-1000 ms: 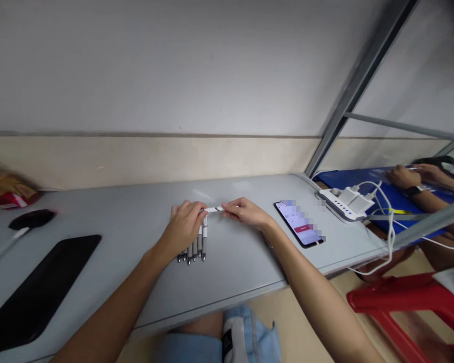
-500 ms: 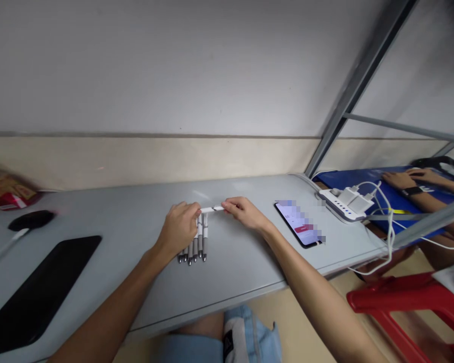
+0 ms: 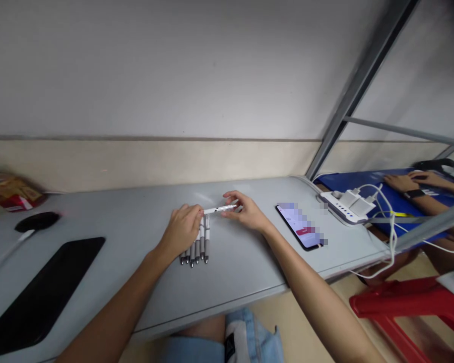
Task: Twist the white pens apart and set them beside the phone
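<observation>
My left hand (image 3: 183, 227) is closed on one end of a white pen (image 3: 219, 208), which lies nearly level just above the desk. Around the pen's other end, my right hand (image 3: 247, 210) has its thumb and fingers spread apart; whether a fingertip touches the pen cannot be made out. Several white-and-grey pens (image 3: 206, 242) lie side by side below my left hand, tips toward me. That hand hides their upper parts.
On the grey desk (image 3: 227, 267) a lit phone (image 3: 300, 227) and a white power strip (image 3: 342, 207) with plugs lie at right. A black mat (image 3: 49, 292), a black round object (image 3: 38, 222) and a bottle (image 3: 15, 191) are at left. Another person's hands (image 3: 404, 184) rest on a blue surface.
My right hand's fingers have parted from their pinch on the pen's end. More of the pen shows between my hands. My left hand still grips it.
</observation>
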Demonstrator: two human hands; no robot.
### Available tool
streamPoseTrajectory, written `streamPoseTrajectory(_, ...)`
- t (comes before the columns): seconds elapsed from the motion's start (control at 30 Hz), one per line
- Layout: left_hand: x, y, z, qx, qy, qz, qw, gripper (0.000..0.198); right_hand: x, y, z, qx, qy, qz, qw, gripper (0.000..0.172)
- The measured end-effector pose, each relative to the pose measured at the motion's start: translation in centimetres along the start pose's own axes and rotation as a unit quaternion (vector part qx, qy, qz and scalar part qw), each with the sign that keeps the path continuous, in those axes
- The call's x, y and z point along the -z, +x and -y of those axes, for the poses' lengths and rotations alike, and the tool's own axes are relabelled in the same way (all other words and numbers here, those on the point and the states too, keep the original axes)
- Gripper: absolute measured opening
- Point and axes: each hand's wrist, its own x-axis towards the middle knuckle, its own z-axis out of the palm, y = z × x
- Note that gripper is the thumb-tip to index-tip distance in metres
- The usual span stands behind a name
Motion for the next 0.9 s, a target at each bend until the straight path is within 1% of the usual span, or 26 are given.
streamPoseTrajectory(0.03, 0.0, 0.0, 0.0, 0.002, -0.001, 0.002, 1.0, 0.03, 0.0, 0.0, -0.1, -0.018, -0.004, 0.015, 1.0, 0.026)
streamPoseTrajectory(0.1, 0.0, 0.0, -0.1, 0.002, 0.002, 0.006, 1.0, 0.031, 0.1, 0.0, -0.2, -0.031, -0.019, 0.035, 0.999, 0.024)
streamPoseTrajectory(0.17, 0.0, 0.0, -0.2, 0.004, 0.006, 0.012, 1.0, 0.032, 0.1, -0.1, -0.2, -0.006, -0.032, 0.015, 0.999, 0.018)
streamPoseTrajectory(0.23, 0.0, 0.0, -0.2, 0.007, 0.007, 0.016, 1.0, 0.03, 0.0, -0.1, -0.1, 0.014, -0.029, -0.015, 0.999, 0.037)
streamPoseTrajectory(0.27, -0.1, 0.0, -0.3, 0.008, 0.006, 0.016, 1.0, 0.029, 0.0, -0.1, 0.0, 0.011, -0.026, -0.013, 1.0, 0.039)
streamPoseTrajectory(0.33, -0.1, -0.1, -0.4, 0.006, 0.005, 0.017, 1.0, 0.026, -0.1, -0.1, 0.2, -0.004, -0.032, 0.017, 0.999, 0.024)
streamPoseTrajectory(0.37, -0.1, -0.1, -0.4, 0.002, 0.006, 0.018, 1.0, 0.025, -0.1, -0.2, 0.2, -0.003, -0.042, 0.029, 0.999, 0.019)
streamPoseTrajectory(0.43, -0.2, -0.2, -0.5, -0.007, 0.005, 0.021, 1.0, 0.024, -0.1, -0.3, 0.4, 0.023, -0.07, 0.024, 0.997, 0.013)
streamPoseTrajectory(0.47, -0.2, -0.2, -0.5, -0.009, 0.004, 0.02, 1.0, 0.024, -0.1, -0.3, 0.5, 0.041, -0.081, 0.009, 0.996, 0.015)
streamPoseTrajectory(0.53, -0.2, -0.2, -0.5, -0.008, -0.001, 0.019, 1.0, 0.024, -0.2, -0.4, 0.6, 0.059, -0.093, -0.01, 0.994, 0.034)
streamPoseTrajectory(0.57, -0.2, -0.2, -0.5, -0.007, -0.004, 0.018, 1.0, 0.024, -0.2, -0.5, 0.7, 0.058, -0.1, -0.008, 0.993, 0.038)
streamPoseTrajectory(0.6, -0.3, -0.2, -0.6, -0.007, -0.004, 0.019, 1.0, 0.024, -0.3, -0.6, 0.8, 0.055, -0.111, -0.001, 0.992, 0.037)
streamPoseTrajectory(0.67, -0.3, -0.2, -0.6, -0.009, 0.0, 0.021, 1.0, 0.024, -0.6, -0.7, 0.9, 0.061, -0.151, 0.015, 0.986, 0.028)
streamPoseTrajectory(0.8, -0.2, -0.2, -0.7, -0.016, 0.009, 0.028, 0.999, 0.022, -1.0, -0.8, 0.8, 0.102, -0.24, 0.039, 0.965, 0.021)
streamPoseTrajectory(0.9, -0.1, -0.2, -0.9, -0.017, 0.0, 0.042, 0.999, 0.022, -1.1, -0.7, 0.5, 0.118, -0.286, 0.023, 0.951, 0.017)
